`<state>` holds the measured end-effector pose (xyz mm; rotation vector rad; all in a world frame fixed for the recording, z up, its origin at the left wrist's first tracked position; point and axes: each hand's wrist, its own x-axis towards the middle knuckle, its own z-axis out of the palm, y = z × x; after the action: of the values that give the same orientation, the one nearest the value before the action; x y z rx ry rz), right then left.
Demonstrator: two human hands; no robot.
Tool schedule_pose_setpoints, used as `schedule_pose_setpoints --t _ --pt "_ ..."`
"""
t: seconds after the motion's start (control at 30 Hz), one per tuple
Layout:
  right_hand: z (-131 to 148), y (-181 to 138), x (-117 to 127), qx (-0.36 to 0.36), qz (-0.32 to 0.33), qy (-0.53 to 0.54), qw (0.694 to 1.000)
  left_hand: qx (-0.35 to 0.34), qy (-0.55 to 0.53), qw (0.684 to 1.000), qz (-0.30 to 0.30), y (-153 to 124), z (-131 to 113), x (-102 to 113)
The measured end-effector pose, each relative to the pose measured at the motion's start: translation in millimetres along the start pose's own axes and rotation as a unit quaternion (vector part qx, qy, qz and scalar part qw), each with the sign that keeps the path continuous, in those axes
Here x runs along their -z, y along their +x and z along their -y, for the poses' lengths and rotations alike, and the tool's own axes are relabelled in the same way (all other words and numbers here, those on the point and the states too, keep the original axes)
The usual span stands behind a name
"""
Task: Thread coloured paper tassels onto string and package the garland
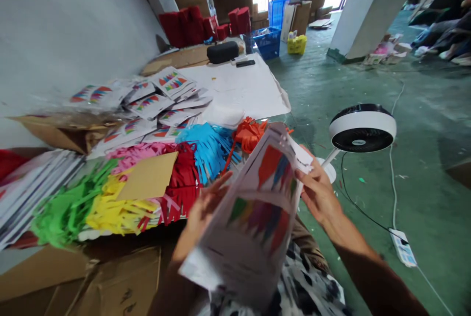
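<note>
A white printed paper packet (259, 203) with pictures of coloured tassels is tilted up in front of me, its lower part blurred. My right hand (319, 189) pinches its upper right edge, thumb on the front. My left hand (206, 208) is at its left side with fingers stretched out, partly hidden behind the packet; firm contact is unclear. Beyond it lie bundles of fringed strips: orange (249, 134), blue (208, 146), dark red (184, 183), pink (142, 151), yellow (117, 210) and green (71, 205). A tan card (149, 177) rests over the yellow and red ones.
Similar printed packets (171, 83) are heaped on the white-covered table (253, 83), with a black case (222, 52) behind. A stack of flat sheets (37, 193) is at left. Cardboard (125, 281) sits below. To the right are a fan (362, 128) and a power strip (403, 247) on the floor.
</note>
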<state>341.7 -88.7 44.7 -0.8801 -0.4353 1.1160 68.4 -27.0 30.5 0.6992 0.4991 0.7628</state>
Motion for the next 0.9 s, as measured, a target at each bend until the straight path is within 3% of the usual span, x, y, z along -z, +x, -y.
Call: schedule_pose_setpoints --t 0.07,0.17,0.27,0.4,0.5,0.63,0.8,0.9 --pt "8 3 2 -0.002 0.008 -0.046 0.999 0.014 0.053 0.998 0.033 3 -12 3" --pt "0 -2 -2 0.003 0.023 -0.096 0.995 0.055 0.178 0.982 0.042 3 0 -9" --pt "-16 -12 -6 0.008 0.024 -0.109 0.994 0.095 0.238 0.965 -0.047 1 26 -26" --pt "-33 -29 -3 -0.033 0.101 -0.137 0.985 0.051 0.224 0.956 -0.183 -1 44 -34" --pt "-48 -40 4 -0.040 0.114 -0.229 0.966 0.018 0.221 0.948 -0.227 0 47 -30" --pt "-70 -46 15 -0.034 0.107 -0.301 0.947 0.024 0.237 0.931 -0.276 -2 55 -20" --pt "-80 -51 27 -0.068 0.128 -0.279 0.949 0.010 0.232 0.948 -0.219 -13 55 -9" --pt "-75 -55 30 -0.121 0.170 -0.262 0.942 -0.001 0.248 0.937 -0.248 -18 54 -11"
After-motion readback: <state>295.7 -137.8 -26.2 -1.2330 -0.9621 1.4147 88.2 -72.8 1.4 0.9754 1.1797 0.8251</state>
